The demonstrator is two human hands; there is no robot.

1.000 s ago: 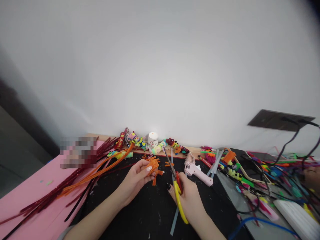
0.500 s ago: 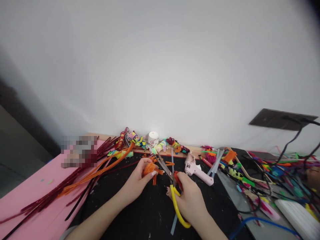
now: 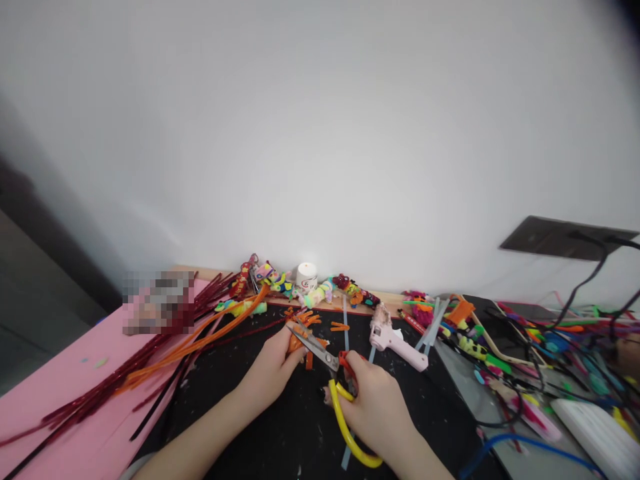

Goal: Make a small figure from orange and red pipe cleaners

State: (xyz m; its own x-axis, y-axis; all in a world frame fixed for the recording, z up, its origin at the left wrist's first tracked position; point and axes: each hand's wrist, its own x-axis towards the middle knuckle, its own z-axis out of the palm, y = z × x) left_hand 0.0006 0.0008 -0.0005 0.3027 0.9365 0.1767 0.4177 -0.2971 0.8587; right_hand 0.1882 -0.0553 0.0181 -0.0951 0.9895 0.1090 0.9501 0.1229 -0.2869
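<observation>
Over the black mat (image 3: 260, 433), my left hand (image 3: 273, 363) is closed on an orange pipe-cleaner piece (image 3: 296, 343), partly hidden by fingers and blades. My right hand (image 3: 370, 393) grips scissors (image 3: 325, 357) with yellow and red handles. Their blades point up and left, lying across the front of the orange piece; whether they touch it I cannot tell. A short orange strip (image 3: 309, 361) hangs just below the blades. Behind my hands lie several cut orange bits (image 3: 340, 327) on the mat.
A pale pink glue gun (image 3: 400, 347) lies right of my hands, near clear glue sticks (image 3: 434, 327). Dark red and orange pipe cleaners cross the pink surface (image 3: 65, 413) at left. A white jar (image 3: 307, 277) stands by the wall among small colourful figures. Cables and craft bits clutter the right.
The scissors have swung left, so their blades now cross in front of the orange piece. My right hand has shifted slightly left and down; my left hand has turned a little.
</observation>
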